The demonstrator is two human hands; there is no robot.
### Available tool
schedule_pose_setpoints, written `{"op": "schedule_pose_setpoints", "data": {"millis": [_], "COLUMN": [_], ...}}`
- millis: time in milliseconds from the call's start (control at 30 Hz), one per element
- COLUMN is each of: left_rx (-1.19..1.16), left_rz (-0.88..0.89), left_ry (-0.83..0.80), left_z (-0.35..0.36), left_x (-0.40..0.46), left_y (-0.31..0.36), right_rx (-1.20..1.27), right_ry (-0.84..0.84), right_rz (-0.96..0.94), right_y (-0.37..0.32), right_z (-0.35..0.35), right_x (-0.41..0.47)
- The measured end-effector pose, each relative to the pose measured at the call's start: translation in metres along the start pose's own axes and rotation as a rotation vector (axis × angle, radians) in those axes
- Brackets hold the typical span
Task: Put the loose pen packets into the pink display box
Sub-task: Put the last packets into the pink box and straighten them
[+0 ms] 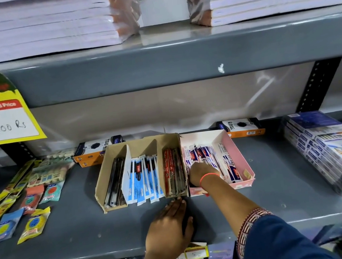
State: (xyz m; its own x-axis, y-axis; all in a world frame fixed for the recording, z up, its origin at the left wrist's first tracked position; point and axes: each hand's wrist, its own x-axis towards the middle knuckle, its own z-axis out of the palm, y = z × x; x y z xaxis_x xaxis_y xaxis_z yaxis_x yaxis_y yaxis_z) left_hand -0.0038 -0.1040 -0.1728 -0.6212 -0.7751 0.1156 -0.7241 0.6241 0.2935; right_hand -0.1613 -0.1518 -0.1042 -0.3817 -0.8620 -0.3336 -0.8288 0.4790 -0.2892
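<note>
The pink display box (241, 159) stands on the grey shelf, right of centre, holding several white, red and blue pen packets (204, 153). My right hand (201, 172) reaches into the box's left part, fingers down among the packets; what it grips is hidden. My left hand (169, 226) lies flat on the shelf just in front of the boxes, fingers together, holding nothing.
A brown cardboard box (103, 180) with dividers stands touching the pink box's left side, holding black, blue and red pen packs. Sharpener and eraser packets (34, 225) lie at the left, orange Trio boxes (241, 127) behind, stacked packs (327, 151) at the right. A yellow price card (3, 119) hangs above.
</note>
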Motion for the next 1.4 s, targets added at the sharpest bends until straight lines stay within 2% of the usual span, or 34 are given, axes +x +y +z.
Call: {"op": "schedule_pose_setpoints", "data": {"millis": [167, 433, 833, 967, 1067, 1400], "left_rx": [0.039, 0.026, -0.021, 0.000, 0.016, -0.033], "left_rz": [0.017, 0.016, 0.020, 0.027, 0.031, 0.007], "left_ry": [0.066, 0.038, 0.051, 0.053, 0.068, -0.016], "left_z": [0.004, 0.004, 0.002, -0.001, 0.000, -0.003], "left_x": [0.001, 0.000, 0.000, 0.001, 0.000, -0.002], "left_y": [-0.001, -0.003, -0.001, 0.002, 0.001, 0.000], "right_rx": [0.004, -0.004, 0.143, 0.256, 0.330, 0.081], "right_ry": [-0.005, 0.080, 0.037, -0.029, 0.010, 0.012], "right_rz": [-0.002, 0.032, 0.047, 0.032, 0.055, -0.020], "right_y": [-0.001, -0.001, 0.008, 0.018, 0.022, 0.006], "right_z": [0.001, 0.002, 0.000, -0.008, -0.015, -0.005], "right_x": [-0.004, -0.016, -0.012, -0.002, 0.006, 0.007]}}
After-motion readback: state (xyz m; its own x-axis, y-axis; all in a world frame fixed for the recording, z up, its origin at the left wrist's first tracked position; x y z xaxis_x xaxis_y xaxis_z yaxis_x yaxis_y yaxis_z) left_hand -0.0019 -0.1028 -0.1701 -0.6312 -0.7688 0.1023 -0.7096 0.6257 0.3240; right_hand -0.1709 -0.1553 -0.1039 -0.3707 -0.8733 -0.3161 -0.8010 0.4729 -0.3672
